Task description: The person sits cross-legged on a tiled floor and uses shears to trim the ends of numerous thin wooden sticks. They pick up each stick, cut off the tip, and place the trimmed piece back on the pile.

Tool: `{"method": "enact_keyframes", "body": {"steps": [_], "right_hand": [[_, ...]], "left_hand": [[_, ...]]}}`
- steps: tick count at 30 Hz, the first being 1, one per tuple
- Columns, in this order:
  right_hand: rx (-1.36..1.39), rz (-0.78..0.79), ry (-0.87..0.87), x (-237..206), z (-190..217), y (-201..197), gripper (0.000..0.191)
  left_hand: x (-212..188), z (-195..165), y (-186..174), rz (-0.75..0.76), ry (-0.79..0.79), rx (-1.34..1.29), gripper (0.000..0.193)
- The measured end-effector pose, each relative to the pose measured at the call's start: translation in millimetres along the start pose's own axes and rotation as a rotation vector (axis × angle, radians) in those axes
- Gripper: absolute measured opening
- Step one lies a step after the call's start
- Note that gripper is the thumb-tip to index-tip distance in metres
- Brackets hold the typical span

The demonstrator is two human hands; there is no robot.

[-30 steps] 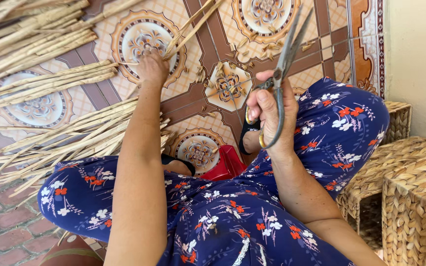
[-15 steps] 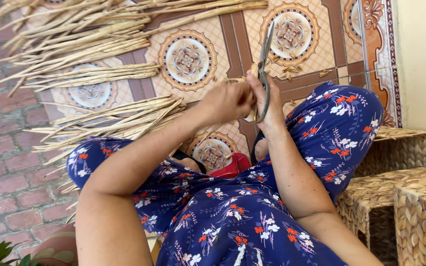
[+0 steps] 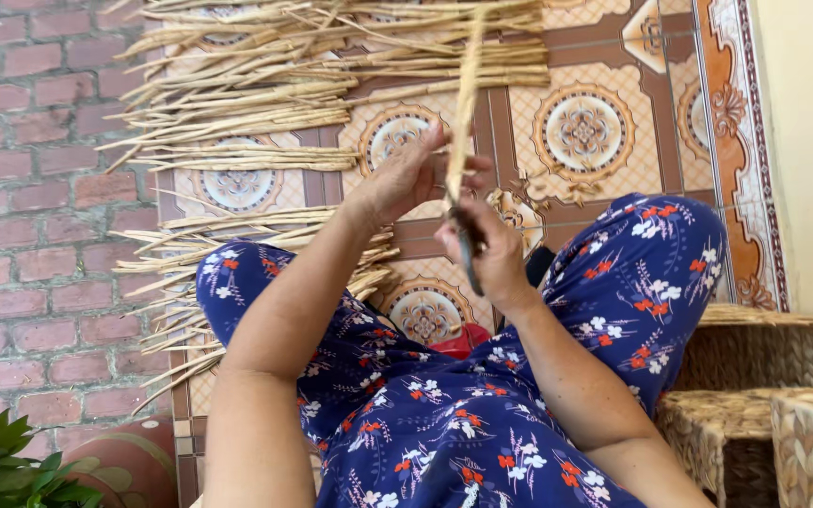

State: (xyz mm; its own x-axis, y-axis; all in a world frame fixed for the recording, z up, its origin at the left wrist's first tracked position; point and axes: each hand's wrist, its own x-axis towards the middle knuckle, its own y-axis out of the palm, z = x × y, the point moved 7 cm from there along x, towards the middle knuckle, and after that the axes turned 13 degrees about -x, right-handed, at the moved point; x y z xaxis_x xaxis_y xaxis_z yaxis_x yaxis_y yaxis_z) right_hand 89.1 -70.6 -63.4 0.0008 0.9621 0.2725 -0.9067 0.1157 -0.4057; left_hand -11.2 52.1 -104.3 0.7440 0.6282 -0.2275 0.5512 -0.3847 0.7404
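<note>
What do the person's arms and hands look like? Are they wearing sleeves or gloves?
No gloves and no sleeves in view: both forearms are bare down to the wrists. The left hand and the right hand are bare too, and I can make out no ring, watch or bracelet at this moment. The only clothing that shows is dark blue cloth printed with small red and white flowers, covering the lap and legs.
</note>
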Motion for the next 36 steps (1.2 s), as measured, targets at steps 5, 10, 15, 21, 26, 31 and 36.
{"method": "enact_keyframes", "body": {"steps": [5,10,15,21,26,31,36], "right_hand": [[-0.230,0.101,0.007,-7.2,3.5,19.7,0.038],[-0.134,0.133,-0.031,-13.2,-6.5,32.4,0.044],[-0.174,0.105,-0.008,-14.8,-16.3,33.0,0.046],[-0.038,-0.173,-0.078,-1.0,-14.7,-16.3,0.056],[0.255,-0.317,0.045,2.3,-18.1,-51.2,0.040],[0.357,-0.381,0.019,-3.2,-4.0,-75.0,0.038],[0.421,-0.389,0.037,-6.5,-4.2,-86.0,0.041]], "left_hand": [[4.2,-46.3,-9.5,-0.186,0.379,-0.054,0.051],[-6.9,-75.1,-18.9,-0.128,0.607,-0.136,0.048],[-15.0,-84.0,-7.8,-0.126,0.661,-0.062,0.040],[-28.2,-69.0,19.4,-0.099,0.611,0.105,0.032],[-26.8,-21.4,47.9,-0.026,0.415,0.003,0.023],[-30.1,15.7,70.9,-0.004,0.245,0.070,0.023],[-24.9,37.5,79.9,-0.009,0.134,0.201,0.021]]}}
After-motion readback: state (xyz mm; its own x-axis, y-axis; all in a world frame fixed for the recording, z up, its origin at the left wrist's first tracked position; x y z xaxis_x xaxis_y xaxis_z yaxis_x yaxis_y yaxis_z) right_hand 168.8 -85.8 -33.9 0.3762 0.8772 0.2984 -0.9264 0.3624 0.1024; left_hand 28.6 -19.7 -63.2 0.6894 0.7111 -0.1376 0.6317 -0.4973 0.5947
